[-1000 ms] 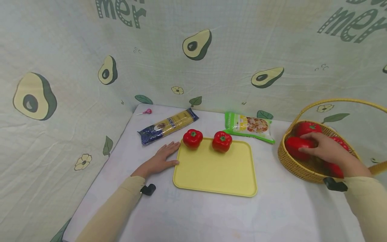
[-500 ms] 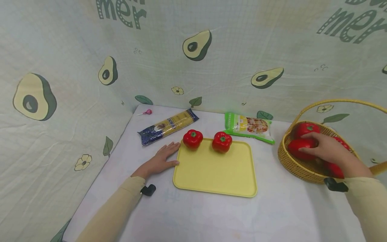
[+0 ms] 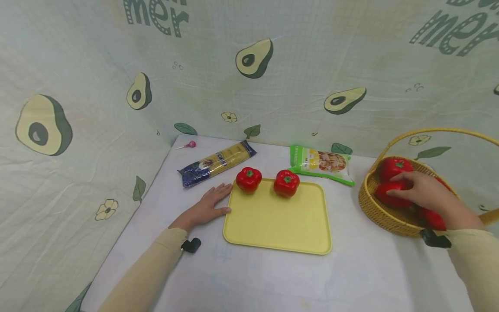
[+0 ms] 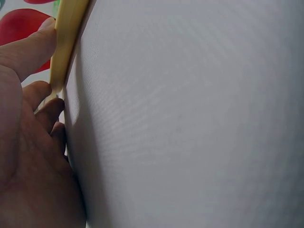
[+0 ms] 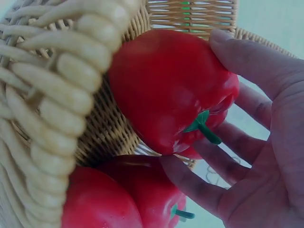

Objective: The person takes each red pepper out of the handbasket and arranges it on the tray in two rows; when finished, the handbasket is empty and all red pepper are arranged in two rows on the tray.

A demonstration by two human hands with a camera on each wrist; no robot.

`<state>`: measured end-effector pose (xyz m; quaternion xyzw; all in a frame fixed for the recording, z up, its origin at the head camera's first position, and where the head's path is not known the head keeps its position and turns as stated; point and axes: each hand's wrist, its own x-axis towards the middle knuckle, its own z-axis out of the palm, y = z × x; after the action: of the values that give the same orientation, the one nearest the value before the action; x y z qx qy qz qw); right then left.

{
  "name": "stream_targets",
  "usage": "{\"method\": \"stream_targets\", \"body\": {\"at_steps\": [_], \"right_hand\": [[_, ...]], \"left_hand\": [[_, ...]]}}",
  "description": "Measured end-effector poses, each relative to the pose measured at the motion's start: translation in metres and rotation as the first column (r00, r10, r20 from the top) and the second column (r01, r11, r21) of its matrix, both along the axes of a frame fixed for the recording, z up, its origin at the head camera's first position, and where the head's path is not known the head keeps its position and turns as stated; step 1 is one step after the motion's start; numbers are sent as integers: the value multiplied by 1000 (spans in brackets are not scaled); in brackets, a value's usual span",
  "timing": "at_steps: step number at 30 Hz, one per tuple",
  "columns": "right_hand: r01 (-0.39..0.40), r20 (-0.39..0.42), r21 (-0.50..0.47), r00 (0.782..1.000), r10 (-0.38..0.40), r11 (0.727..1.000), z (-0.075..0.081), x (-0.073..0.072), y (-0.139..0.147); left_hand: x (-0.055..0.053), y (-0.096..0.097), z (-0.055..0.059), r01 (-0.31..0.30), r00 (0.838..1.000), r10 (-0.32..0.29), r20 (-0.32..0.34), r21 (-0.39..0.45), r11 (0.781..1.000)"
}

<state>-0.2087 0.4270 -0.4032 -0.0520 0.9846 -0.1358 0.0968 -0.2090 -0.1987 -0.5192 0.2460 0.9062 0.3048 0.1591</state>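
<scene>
In the head view, my left hand [image 3: 203, 209] lies flat on the table, fingertips and thumb at the left edge of a yellow tray [image 3: 277, 223]. The left wrist view shows the thumb against the tray's rim [image 4: 66, 45]. Two red bell peppers sit along the tray's far side, one at the left corner [image 3: 248, 180] and another [image 3: 286, 183] to its right. Inside a wicker basket [image 3: 383, 219], my right hand [image 3: 426, 195] grips a red bell pepper [image 5: 164, 90] between thumb and fingers. More red peppers [image 5: 102, 199] lie around it, partly hidden by the hand.
A blue and gold packet [image 3: 218, 163] lies behind the left hand, with a pink lollipop [image 3: 191, 144] beyond. A green and white food bag [image 3: 321, 164] lies behind the tray. The basket's tall handle [image 3: 440, 129] arches over the right side. Printed cloth hangs behind.
My right hand and the pepper it grips have shifted slightly to the right within the basket. The left hand, the tray and its two peppers have stayed in place.
</scene>
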Motion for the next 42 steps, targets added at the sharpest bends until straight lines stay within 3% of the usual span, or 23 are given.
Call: {"method": "stream_targets", "body": {"at_steps": [11,17,26,42], "right_hand": [[56,26,9,998,-56,998,-1,0,0],[31,9,23,999,-31,999,0,0,-1],[15,61,26,998,-17,1000,-2,1,-1],[-4,39,42,999,3,999,-5,1,-8]], "left_hand": [[0,2,0,-7,1000,7,1,5,1000],[0,2,1,-3,1000,3,5,8,1000],[0,1,1,-3,1000,3,4,3,1000],[0,1,-1,-6,1000,6,7,0,1000]]}}
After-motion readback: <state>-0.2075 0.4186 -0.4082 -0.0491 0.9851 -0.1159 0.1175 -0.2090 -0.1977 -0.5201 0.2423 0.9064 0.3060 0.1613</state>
